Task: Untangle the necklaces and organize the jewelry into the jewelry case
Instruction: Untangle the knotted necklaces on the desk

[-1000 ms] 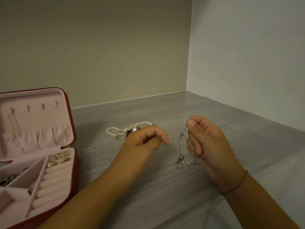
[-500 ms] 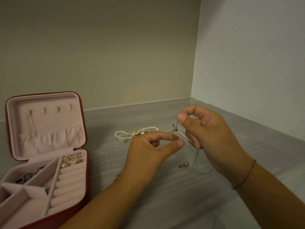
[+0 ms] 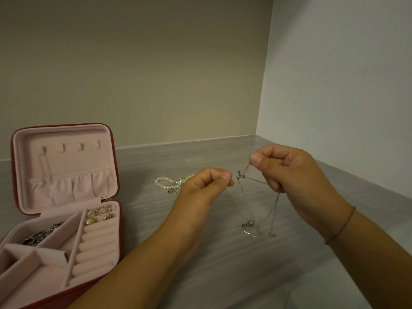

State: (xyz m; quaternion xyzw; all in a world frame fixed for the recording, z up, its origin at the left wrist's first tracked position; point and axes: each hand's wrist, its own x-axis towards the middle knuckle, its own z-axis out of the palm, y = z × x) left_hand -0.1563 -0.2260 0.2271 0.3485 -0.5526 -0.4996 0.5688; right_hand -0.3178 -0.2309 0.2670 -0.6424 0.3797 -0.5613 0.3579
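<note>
- Above the middle of the grey table (image 3: pixel 223 275), I see the left hand (image 3: pixel 200 188) pinching a thin silver chain necklace (image 3: pixel 242 175) between thumb and forefinger.
- Just to its right, the right hand (image 3: pixel 289 172) pinches the same chain, fingers curled.
- The chain's loose ends hang down to the table between the wrists.
- Beyond the left hand lies a white pearl necklace (image 3: pixel 165 184).
- At near left, I see the red jewelry case with pink lining (image 3: pixel 66 157) standing open, with gold earrings (image 3: pixel 90 220) inside.
</note>
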